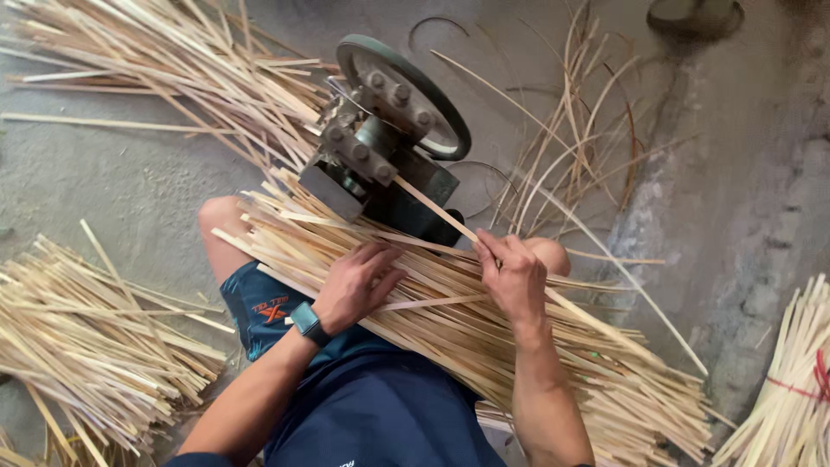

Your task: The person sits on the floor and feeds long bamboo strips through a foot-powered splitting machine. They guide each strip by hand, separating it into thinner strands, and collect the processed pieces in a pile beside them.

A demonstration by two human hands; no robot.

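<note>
Grey concrete floor (130, 186) all round, littered with pale split bamboo strips. Across the person's lap lies a thick bundle of bamboo slats (450, 333). The right hand (512, 278) is pinched shut on one long thin bamboo strip (437, 207), whose long axis runs up-left from the grip straight into the dark metal splitting machine with a belt wheel (385, 143). The left hand (354, 284) rests open-fingered, flat on the bundle, just beside.

The grey concrete floor (112, 186) carries loose piles of bamboo strips (82, 346), a small wheeled machine (389, 147) and a red-tied bundle (791, 380).
</note>
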